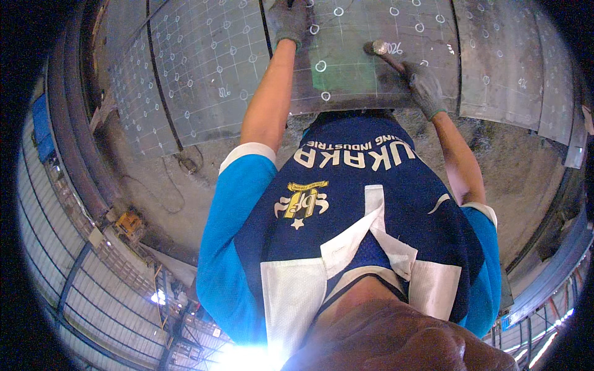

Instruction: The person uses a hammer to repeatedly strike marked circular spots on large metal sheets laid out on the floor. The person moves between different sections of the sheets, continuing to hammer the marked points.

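A grey work glove covers my left hand (289, 23), which is over the left side of a dark steel plate (356, 28) at the far edge of the view. Its fingers look closed around a small dark item that I cannot make out, partly cut off by the frame. My right hand (424, 91), gloved as well, grips the handle of a hammer (391, 60) near the plate's near right part. The hammer's worn, rounded head is over the plate and points up and left. Chalk lines, small white circles and a green patch (343, 76) mark the plate.
More chalk-marked steel plates lie to the left (207, 77) and right (502, 68), separated by narrow dark gaps. Below their near edges is a dusty floor (151, 191). A yellow machine part (130, 224) stands at the lower left, near long curved dark beams (71, 123).
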### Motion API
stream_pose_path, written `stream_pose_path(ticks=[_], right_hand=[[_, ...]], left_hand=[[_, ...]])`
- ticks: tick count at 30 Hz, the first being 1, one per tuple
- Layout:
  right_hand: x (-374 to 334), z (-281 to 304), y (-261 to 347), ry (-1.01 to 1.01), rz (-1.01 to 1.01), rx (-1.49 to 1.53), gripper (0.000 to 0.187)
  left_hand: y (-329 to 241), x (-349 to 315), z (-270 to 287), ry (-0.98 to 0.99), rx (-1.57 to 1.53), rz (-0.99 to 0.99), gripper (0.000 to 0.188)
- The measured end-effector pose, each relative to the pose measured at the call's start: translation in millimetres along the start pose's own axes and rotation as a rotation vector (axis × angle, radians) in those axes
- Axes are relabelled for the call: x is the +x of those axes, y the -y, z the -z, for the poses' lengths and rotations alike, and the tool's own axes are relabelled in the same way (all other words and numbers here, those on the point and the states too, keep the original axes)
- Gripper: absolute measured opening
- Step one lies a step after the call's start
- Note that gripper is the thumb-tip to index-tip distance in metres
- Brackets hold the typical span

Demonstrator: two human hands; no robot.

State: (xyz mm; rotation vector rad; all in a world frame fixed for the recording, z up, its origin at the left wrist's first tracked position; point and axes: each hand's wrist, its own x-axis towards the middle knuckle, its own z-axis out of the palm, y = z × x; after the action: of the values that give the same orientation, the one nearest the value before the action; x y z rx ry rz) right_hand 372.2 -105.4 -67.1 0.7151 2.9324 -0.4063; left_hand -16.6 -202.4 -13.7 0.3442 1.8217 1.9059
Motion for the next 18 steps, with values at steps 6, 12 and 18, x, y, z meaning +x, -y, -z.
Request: stream_pose_path(ticks=[6, 12, 18], right_hand=[[-7.5, 2.6, 4.3, -0.122, 0.02, 0.009, 0.039], [-3.6, 3.5, 3.2, -0.108, 0.03, 0.045, 0.041], [-3.5, 7.1, 4.1, -0.174, 0.086, 0.085, 0.039]], left_hand=[[-23.2, -7.6, -0.3, 0.068, -0.007, 0.179, 0.011], [-28.1, -10.9, -4.6, 0.026, 0.025, 0.181, 0.013], [-7.0, -2.4, 3.2, 0.049, 0.009, 0.053, 0.009]])
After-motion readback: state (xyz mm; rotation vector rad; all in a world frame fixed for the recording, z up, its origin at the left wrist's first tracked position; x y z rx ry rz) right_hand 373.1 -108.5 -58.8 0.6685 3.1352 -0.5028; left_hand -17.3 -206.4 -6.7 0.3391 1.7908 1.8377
